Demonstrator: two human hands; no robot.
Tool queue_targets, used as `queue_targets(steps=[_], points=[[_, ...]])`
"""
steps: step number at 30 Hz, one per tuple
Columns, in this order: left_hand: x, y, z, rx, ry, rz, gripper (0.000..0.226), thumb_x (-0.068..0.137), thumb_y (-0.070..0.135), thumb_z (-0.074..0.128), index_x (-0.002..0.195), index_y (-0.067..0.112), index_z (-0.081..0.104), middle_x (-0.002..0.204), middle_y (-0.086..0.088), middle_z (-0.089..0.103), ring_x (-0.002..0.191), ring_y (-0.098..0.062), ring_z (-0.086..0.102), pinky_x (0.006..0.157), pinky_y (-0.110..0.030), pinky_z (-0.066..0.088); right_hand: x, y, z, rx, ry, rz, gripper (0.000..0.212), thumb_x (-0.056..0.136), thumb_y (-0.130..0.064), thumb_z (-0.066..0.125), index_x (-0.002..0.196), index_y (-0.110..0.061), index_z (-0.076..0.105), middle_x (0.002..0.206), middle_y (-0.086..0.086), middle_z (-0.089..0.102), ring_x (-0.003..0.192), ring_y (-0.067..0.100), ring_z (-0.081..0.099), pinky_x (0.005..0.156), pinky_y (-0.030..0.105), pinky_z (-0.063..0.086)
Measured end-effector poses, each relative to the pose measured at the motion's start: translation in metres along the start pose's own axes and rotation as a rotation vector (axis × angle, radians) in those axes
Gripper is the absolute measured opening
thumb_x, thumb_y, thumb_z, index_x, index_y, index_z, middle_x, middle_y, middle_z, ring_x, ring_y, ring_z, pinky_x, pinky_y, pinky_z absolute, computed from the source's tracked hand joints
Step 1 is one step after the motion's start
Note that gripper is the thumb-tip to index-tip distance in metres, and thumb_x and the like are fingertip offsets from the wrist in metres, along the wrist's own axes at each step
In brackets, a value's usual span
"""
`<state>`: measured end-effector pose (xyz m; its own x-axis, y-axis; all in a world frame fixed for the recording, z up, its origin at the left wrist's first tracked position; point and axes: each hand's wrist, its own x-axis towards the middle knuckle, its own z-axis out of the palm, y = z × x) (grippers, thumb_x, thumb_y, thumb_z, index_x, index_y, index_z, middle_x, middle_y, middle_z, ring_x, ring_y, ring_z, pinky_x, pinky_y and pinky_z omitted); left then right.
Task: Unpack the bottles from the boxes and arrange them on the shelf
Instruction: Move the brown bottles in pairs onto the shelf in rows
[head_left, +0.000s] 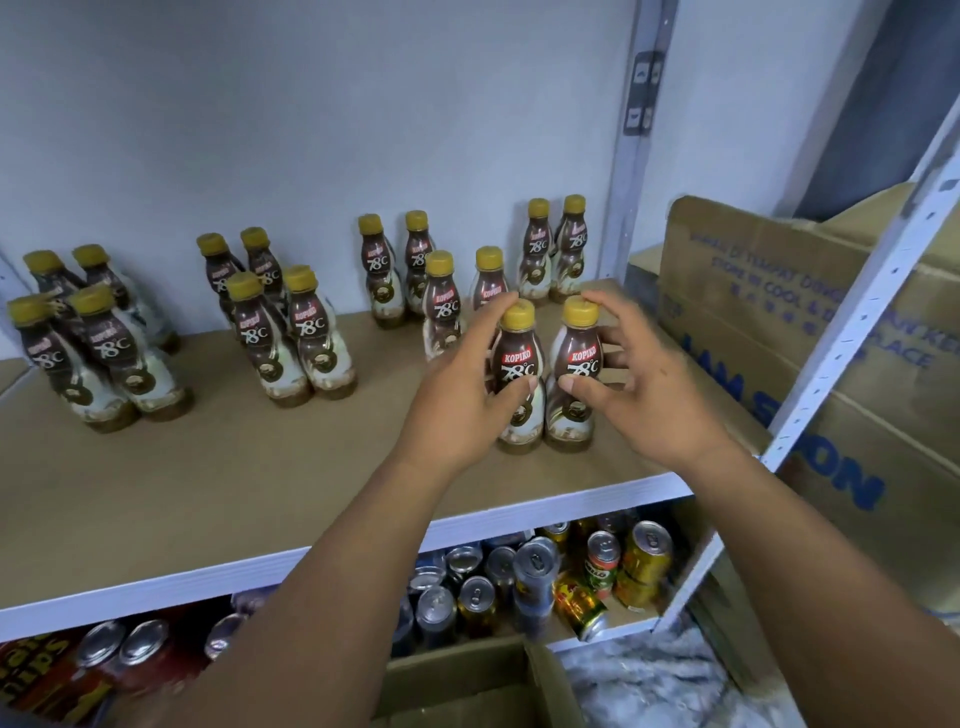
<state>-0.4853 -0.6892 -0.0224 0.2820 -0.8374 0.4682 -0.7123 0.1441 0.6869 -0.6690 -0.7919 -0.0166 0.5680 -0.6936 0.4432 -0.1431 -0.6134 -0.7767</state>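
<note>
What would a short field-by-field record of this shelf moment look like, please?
left hand: grips left front bottle
right hand: grips right front bottle
front pair: upright, side by side on the shelf
other bottles: fourteen upright, in clusters behind and to the left
lower shelf: drink cans
right of shelf: printed cardboard box

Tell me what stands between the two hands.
Head view: two upright bottles side by side, the left bottle in the left hand, the right bottle in the right hand.
</note>
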Motion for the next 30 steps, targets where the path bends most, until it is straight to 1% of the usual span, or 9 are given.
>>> queue_targets(steps=[3,7,8,10,12,14,19,23,30], points=[[0.024,0.007,0.031,0.020,0.009,0.060,0.079,0.093,0.021,0.074,0.156,0.038,0.030,0.141,0.012,0.056,0.122,-0.010,0.058,0.104,-0.036,0.051,0.013,0.022,-0.028,0.012,-0.002,0.016,0.078,0.088,-0.009,0.079,0.137,-0.056,0.040,0.132,-0.012,0.061,0.111,-0.006,0.062,0.081,0.015,0.055],[0.057,0.008,0.063,0.048,0.011,0.064,0.080,0.094,0.023,0.072,0.157,0.039,0.025,0.144,0.001,0.055,0.117,-0.019,0.062,0.100,-0.040,0.052,0.037,0.047,-0.052,-0.024,-0.008,0.070,0.078,0.089,-0.011,0.078,0.141,-0.054,0.037,0.125,-0.021,0.058,0.105,-0.023,0.057,0.085,0.008,0.049],[0.064,0.008,0.069,0.052,0.012,0.055,0.081,0.094,0.023,0.072,0.157,0.039,0.025,0.141,-0.003,0.056,0.114,-0.022,0.063,0.098,-0.040,0.053,0.044,0.052,-0.056,-0.034,-0.009,0.080,0.079,0.089,-0.011,0.077,0.141,-0.054,0.037,0.128,-0.017,0.060,0.106,-0.019,0.058,0.092,0.015,0.051],[0.079,0.005,0.078,0.080,0.017,0.036,0.082,0.093,0.024,0.072,0.158,0.039,0.024,0.128,-0.010,0.059,0.102,-0.025,0.064,0.092,-0.038,0.053,0.058,0.063,-0.061,-0.047,-0.014,0.099,0.081,0.089,-0.009,0.077,0.141,-0.054,0.036,0.136,-0.005,0.062,0.114,-0.001,0.064,0.102,0.037,0.054],[0.092,0.003,0.086,0.098,0.015,0.014,0.082,0.093,0.025,0.071,0.158,0.040,0.022,0.115,-0.010,0.062,0.092,-0.026,0.064,0.084,-0.036,0.053,0.071,0.070,-0.064,-0.071,-0.020,0.114,0.083,0.088,-0.009,0.078,0.142,-0.055,0.034,0.136,-0.002,0.064,0.114,0.009,0.067,0.103,0.046,0.054],[0.102,0.001,0.092,0.097,0.020,0.010,0.082,0.093,0.024,0.072,0.156,0.040,0.022,0.110,-0.007,0.065,0.089,-0.027,0.065,0.084,-0.040,0.056,0.082,0.075,-0.067,-0.103,-0.016,0.119,0.083,0.087,-0.011,0.079,0.143,-0.053,0.033,0.131,-0.004,0.066,0.113,0.011,0.067,0.104,0.047,0.053],[0.121,-0.003,0.101,0.119,0.020,-0.013,0.082,0.095,0.025,0.070,0.157,0.042,0.019,0.121,-0.010,0.067,0.097,-0.030,0.066,0.089,-0.046,0.057,0.100,0.084,-0.072,-0.136,-0.028,0.115,0.080,0.089,-0.011,0.077,0.147,-0.043,0.032,0.115,-0.009,0.070,0.103,0.010,0.069,0.098,0.040,0.056],[0.130,-0.005,0.107,0.120,0.044,-0.032,0.085,0.095,0.025,0.070,0.158,0.043,0.016,0.129,-0.007,0.065,0.107,-0.028,0.066,0.095,-0.047,0.055,0.110,0.089,-0.072,-0.142,-0.018,0.108,0.081,0.090,-0.011,0.075,0.148,-0.044,0.030,0.117,-0.007,0.070,0.104,0.011,0.069,0.096,0.040,0.057],[0.136,-0.009,0.113,0.140,0.079,-0.028,0.083,0.095,0.026,0.070,0.157,0.044,0.016,0.128,-0.008,0.065,0.106,-0.031,0.066,0.092,-0.046,0.056,0.118,0.096,-0.070,-0.131,-0.004,0.101,0.080,0.090,-0.010,0.074,0.146,-0.046,0.030,0.115,-0.004,0.070,0.103,0.013,0.070,0.095,0.042,0.058]])
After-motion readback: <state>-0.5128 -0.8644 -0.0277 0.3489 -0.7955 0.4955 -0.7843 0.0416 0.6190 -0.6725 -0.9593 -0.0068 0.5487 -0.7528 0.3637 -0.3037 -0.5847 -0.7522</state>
